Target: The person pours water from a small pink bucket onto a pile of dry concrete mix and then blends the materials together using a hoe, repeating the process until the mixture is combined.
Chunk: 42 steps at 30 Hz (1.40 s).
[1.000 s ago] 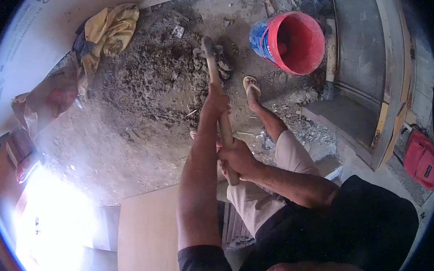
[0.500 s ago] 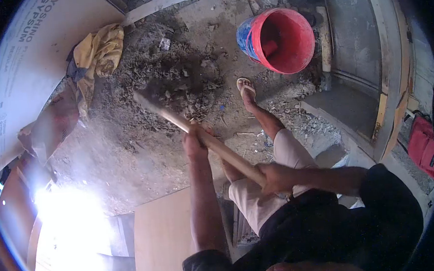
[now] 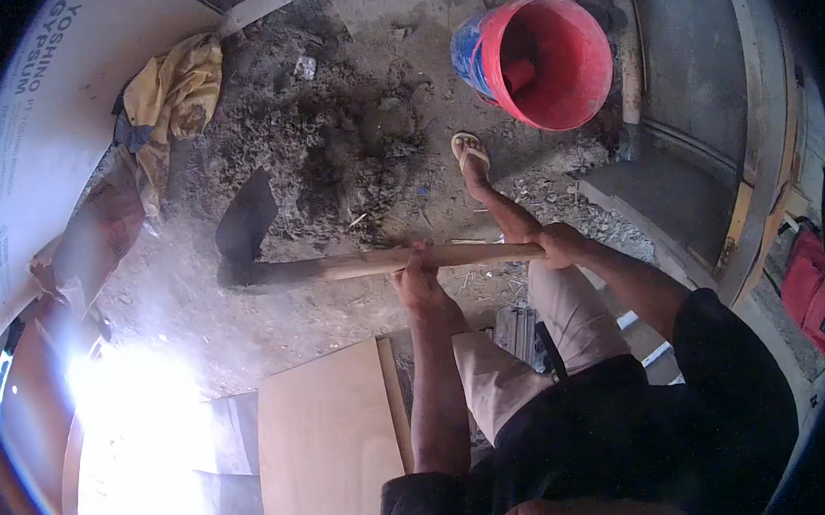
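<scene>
A hoe (image 3: 366, 263) with a wooden handle lies nearly level across the view, its dark, wide blade (image 3: 248, 217) at the left end above the soil. My left hand (image 3: 420, 280) is wrapped round the middle of the handle. Near the handle's right end, my right hand (image 3: 561, 243) is closed round the wood. Just beyond the blade lies a patch of loose dark soil (image 3: 333, 159), broken into lumps.
A red bucket (image 3: 589, 71) with a smaller red object inside stands at the upper right, beyond my sandaled foot (image 3: 468, 147). Gypsum board (image 3: 42, 137) and a yellow sack (image 3: 179, 83) line the left side. A wooden panel (image 3: 328, 420) lies near me; a red bag (image 3: 811, 288) is far right.
The hoe has swung from a slant to nearly level, and its blade has come down and left, toward me. My left hand has shifted right; my right hand has risen in view.
</scene>
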Tool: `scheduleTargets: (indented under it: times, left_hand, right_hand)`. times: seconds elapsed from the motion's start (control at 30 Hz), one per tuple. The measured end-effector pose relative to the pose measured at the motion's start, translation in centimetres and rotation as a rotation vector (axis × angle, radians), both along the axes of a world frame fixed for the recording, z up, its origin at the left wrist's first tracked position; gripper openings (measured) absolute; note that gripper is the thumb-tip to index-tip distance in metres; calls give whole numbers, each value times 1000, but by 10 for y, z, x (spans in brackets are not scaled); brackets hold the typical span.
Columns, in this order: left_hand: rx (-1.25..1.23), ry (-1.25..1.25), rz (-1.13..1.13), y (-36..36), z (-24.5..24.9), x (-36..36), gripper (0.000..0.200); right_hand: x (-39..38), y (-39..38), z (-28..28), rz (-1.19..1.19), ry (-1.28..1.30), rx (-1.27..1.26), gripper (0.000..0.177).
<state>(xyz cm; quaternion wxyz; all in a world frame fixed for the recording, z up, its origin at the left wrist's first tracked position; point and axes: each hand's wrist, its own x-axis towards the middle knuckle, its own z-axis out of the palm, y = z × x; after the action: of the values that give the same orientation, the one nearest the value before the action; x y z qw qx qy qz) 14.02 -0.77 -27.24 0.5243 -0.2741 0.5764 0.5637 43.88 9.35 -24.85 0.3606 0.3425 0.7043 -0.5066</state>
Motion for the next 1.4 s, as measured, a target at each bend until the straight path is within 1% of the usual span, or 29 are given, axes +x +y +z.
scheduleTargets:
  times: [0.03,0.13,0.17,0.2,0.23,0.33,0.4,0.43,0.47,0.5,0.53,0.57,0.6,0.67,0.7,0.8,0.83,0.87,0.93,0.97,1.0,1.07,1.1,1.2,1.23,1.27,1.33,1.37,1.4]
  left_hand:
    - [32,35,23,-4,5,1,24]
    - [-209,33,-126,15,7,-5,22]
    - [-145,56,-103,13,-21,-5,22]
    - [-82,80,-81,1,-64,-8,22]
    - [-20,102,-62,-5,-90,-13,22]
    - [-411,-220,-137,22,-111,-52,27]
    - [-273,-125,-244,-7,-116,-51,30]
    - [-182,-72,-297,-7,-130,-49,32]
    - [-138,23,-226,11,-122,-38,33]
    - [-120,110,-152,23,-93,-23,34]
    - [-122,208,-73,17,-71,-17,35]
    - [-118,227,-155,16,-67,-19,37]
    - [-114,248,-237,22,-54,-22,40]
    - [-108,358,-302,37,-24,-18,43]
    - [-27,324,-357,47,-20,-20,47]
    - [127,308,-398,94,3,-19,49]
    - [157,278,-423,108,-6,-18,51]
    - [190,249,-447,124,-17,-19,54]
    - [215,279,-493,149,-58,-10,55]
    - [227,288,-519,150,-72,-1,55]
    - [254,283,-476,149,-75,10,53]
    - [305,285,-389,154,-78,31,51]
    - [250,259,-386,154,-57,34,42]
    - [221,-30,-286,133,-52,32,35]
    - [216,-62,-245,123,-50,29,25]
    - [204,-117,-214,110,-53,25,23]
    - [181,-223,-151,84,-64,15,20]
    - [243,-235,-159,75,-60,8,15]
    - [211,-227,-192,73,-58,4,15]
  right_hand:
    - [1,-1,1,48,-14,-12,51]
    - [-18,2,22,29,-127,-33,32]
    - [-24,-3,15,-62,-83,-27,33]
    - [-30,-14,4,-153,-39,-24,34]
    - [-38,-23,-1,-248,4,-20,35]
    - [-87,-13,15,-78,-115,-56,47]
    - [-74,-15,27,-55,285,367,46]
    - [-69,-10,24,-77,316,407,46]
    - [-62,-6,19,-98,347,448,46]
    - [-51,-23,12,-162,198,272,46]
    - [-46,-42,12,-221,59,79,46]
    - [-52,-39,32,-244,116,146,44]
    - [-54,-41,39,-291,112,142,43]
    - [-59,-56,58,-396,93,125,42]
    - [-64,-61,62,-465,89,100,36]
    - [-99,-50,97,-670,29,50,39]
    - [-113,-42,108,-650,-17,105,36]
    - [-126,-34,114,-645,-41,143,39]
    - [-141,-21,117,-630,-97,222,45]
    - [-143,-18,112,-607,-43,317,47]
    - [-145,-11,104,-583,15,416,49]
    - [-152,2,98,-554,62,464,58]
    - [-159,11,104,-554,43,410,64]
    - [-175,12,111,-450,71,387,75]
    - [-177,9,108,-397,66,372,72]
    - [-179,5,105,-345,63,356,69]
    - [-180,-8,92,-259,8,282,57]
    - [-186,-12,93,-228,-13,261,52]
    - [-192,-17,97,-222,-18,271,50]
